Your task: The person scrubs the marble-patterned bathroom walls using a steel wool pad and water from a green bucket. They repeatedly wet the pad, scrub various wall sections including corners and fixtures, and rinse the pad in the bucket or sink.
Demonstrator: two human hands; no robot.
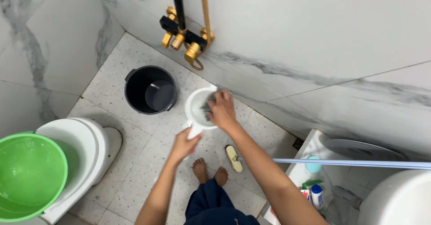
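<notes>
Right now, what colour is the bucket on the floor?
Black bucket, seen clearly in the head view.

Both hands on white jug (197,110), bathroom.

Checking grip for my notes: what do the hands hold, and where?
Left hand grips the white jug by its handle; right hand presses a dark scrubber inside its rim.
</notes>
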